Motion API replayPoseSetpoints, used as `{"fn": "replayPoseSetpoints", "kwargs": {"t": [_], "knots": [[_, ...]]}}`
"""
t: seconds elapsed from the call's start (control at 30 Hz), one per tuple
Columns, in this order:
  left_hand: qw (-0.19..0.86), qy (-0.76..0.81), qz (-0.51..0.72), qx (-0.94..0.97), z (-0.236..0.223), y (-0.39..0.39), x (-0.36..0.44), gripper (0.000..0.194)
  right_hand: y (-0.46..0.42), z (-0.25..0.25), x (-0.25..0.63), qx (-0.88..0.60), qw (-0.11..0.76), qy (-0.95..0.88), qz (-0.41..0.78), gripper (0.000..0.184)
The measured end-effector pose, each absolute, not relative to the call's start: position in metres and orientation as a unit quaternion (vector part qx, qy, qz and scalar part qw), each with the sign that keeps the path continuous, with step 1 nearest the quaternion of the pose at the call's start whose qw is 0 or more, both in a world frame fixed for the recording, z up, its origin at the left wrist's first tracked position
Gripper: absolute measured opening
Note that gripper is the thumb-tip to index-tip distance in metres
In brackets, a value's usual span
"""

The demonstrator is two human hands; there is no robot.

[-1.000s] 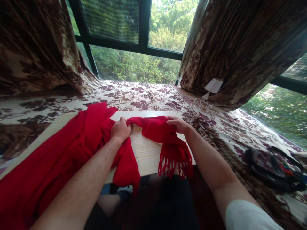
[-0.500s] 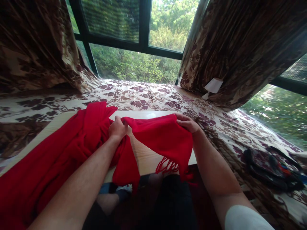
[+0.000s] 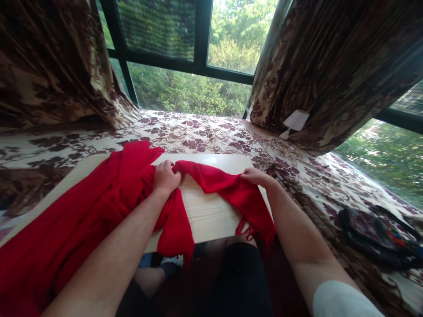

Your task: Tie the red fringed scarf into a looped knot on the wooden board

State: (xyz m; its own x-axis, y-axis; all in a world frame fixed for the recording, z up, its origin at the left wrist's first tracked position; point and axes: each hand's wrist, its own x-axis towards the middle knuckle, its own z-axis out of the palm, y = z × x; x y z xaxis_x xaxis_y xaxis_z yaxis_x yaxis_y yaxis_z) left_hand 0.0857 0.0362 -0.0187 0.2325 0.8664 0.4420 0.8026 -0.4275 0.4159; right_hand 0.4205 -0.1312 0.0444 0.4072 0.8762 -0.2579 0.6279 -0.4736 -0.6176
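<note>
A large red scarf (image 3: pixel 109 193) with fringed ends lies bunched over the left part of a pale wooden table (image 3: pixel 208 220). My left hand (image 3: pixel 167 177) is closed on a gathered part of it near the table's middle. From there one end of the scarf stretches across to my right hand (image 3: pixel 256 176), which pinches its upper edge between thumb and fingers. The fringe of that end hangs at the table's front right corner. Another end droops over the front edge below my left hand.
Patterned floral fabric (image 3: pixel 198 132) covers the surface behind and beside the table. A small white lamp (image 3: pixel 295 120) stands by the right curtain (image 3: pixel 310 57). On the right lies a black bag (image 3: pixel 373 242). My legs are under the table's front edge.
My right hand has come down slightly, and its grip has gone from a spread hold to a pinch. The stretched end is now narrower and more folded, lower toward the table.
</note>
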Motion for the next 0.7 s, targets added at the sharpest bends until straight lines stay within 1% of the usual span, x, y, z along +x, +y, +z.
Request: {"fn": "replayPoseSetpoints", "kwargs": {"t": [0.03, 0.07, 0.1, 0.17, 0.3, 0.37, 0.43, 0.6, 0.67, 0.7], "knots": [[0.047, 0.529, 0.306, 0.790, -0.020, 0.037, 0.086, 0.023, -0.126, 0.044, 0.418, -0.836, 0.159, -0.482, 0.206, 0.021], [0.047, 0.530, 0.295, 0.794, -0.021, 0.037, 0.087, 0.022, -0.121, 0.044, 0.413, -0.846, 0.120, -0.501, 0.137, 0.021], [0.048, 0.533, 0.285, 0.795, -0.021, 0.037, 0.087, 0.021, -0.116, 0.044, 0.406, -0.842, 0.105, -0.522, 0.085, 0.023], [0.051, 0.544, 0.273, 0.792, -0.020, 0.036, 0.088, 0.021, -0.104, 0.043, 0.385, -0.816, 0.128, -0.564, 0.027, 0.027], [0.060, 0.560, 0.249, 0.788, -0.014, 0.033, 0.087, 0.021, -0.079, 0.029, 0.332, -0.735, 0.200, -0.647, 0.031, 0.021], [0.067, 0.564, 0.233, 0.790, -0.013, 0.033, 0.086, 0.020, -0.071, 0.017, 0.313, -0.720, 0.218, -0.658, 0.042, 0.027], [0.066, 0.567, 0.222, 0.790, -0.013, 0.033, 0.085, 0.020, -0.067, 0.006, 0.302, -0.727, 0.216, -0.650, 0.039, 0.028], [0.053, 0.557, 0.187, 0.807, -0.010, 0.034, 0.083, 0.010, -0.066, -0.007, 0.303, -0.777, 0.212, -0.592, 0.021, 0.018], [0.063, 0.550, 0.172, 0.815, -0.004, 0.036, 0.084, 0.013, -0.066, -0.009, 0.305, -0.795, 0.227, -0.563, 0.012, 0.016], [0.069, 0.551, 0.169, 0.815, 0.000, 0.037, 0.085, 0.020, -0.065, -0.009, 0.306, -0.801, 0.235, -0.550, 0.006, 0.016]]}}
